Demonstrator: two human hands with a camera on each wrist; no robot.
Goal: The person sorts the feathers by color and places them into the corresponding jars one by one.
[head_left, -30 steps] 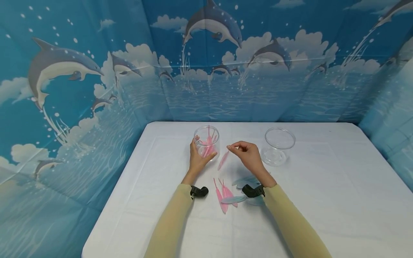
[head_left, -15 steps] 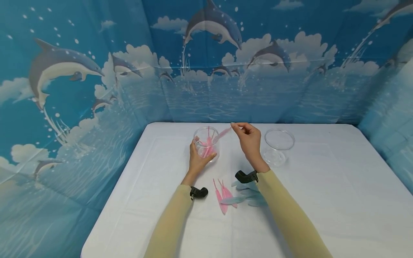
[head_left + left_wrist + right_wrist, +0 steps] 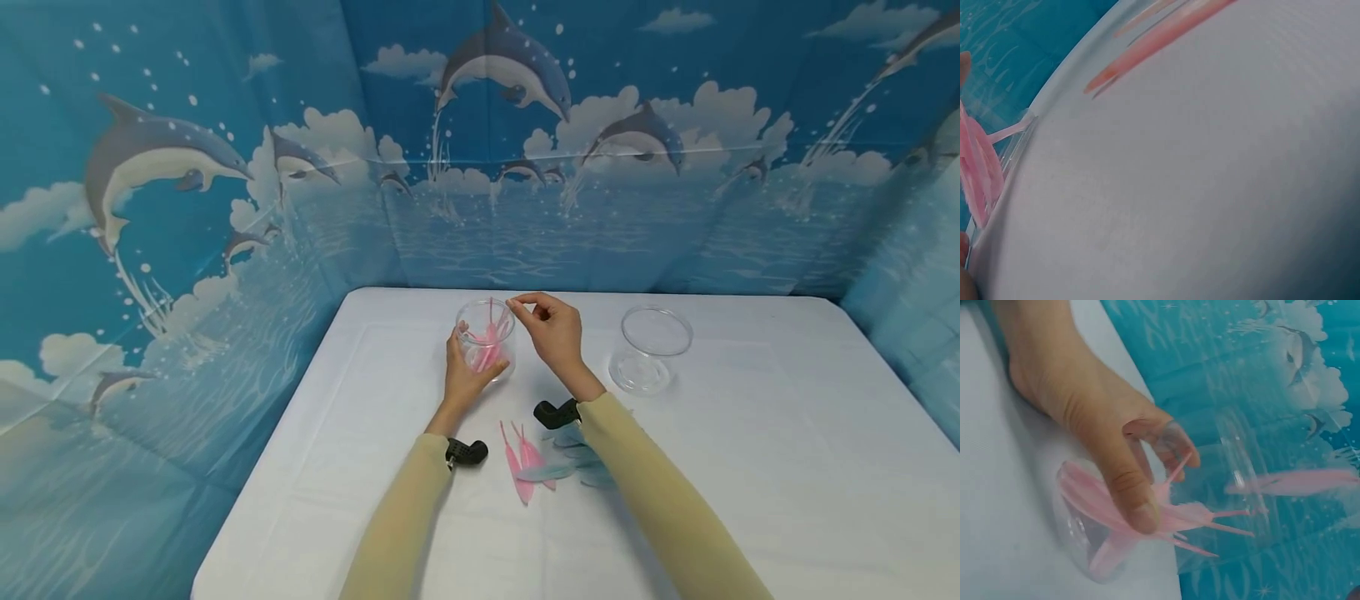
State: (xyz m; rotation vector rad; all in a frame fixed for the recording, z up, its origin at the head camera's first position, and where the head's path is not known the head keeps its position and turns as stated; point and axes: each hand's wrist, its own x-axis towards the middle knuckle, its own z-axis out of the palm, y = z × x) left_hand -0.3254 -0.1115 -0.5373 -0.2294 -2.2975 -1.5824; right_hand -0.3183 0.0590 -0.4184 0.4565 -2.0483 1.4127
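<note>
My left hand (image 3: 463, 382) grips a clear glass jar (image 3: 506, 367) from its left side, thumb in front. Several pink feathers (image 3: 487, 346) stand inside it, stems upward; the right wrist view shows them through the glass. My right hand (image 3: 553, 333) pinches another pink feather (image 3: 1310, 482) by its end, at the right of the jar's mouth. In the right wrist view, that feather's tip overlaps the jar's rim (image 3: 1244, 462). Below the hands on the table, pink feathers (image 3: 516, 475) lie beside pale blue feathers (image 3: 546, 473), partly hidden behind the right forearm.
A second clear glass jar (image 3: 641, 377) stands to the right of my right hand, with nothing visible inside. The white-covered table (image 3: 765, 467) ends at the back against a blue dolphin-print curtain (image 3: 480, 225).
My right hand rose from beside the jar with the pink feather, then moved left to the jar's mouth, bringing the feather's tip over the rim. My left hand keeps its hold.
</note>
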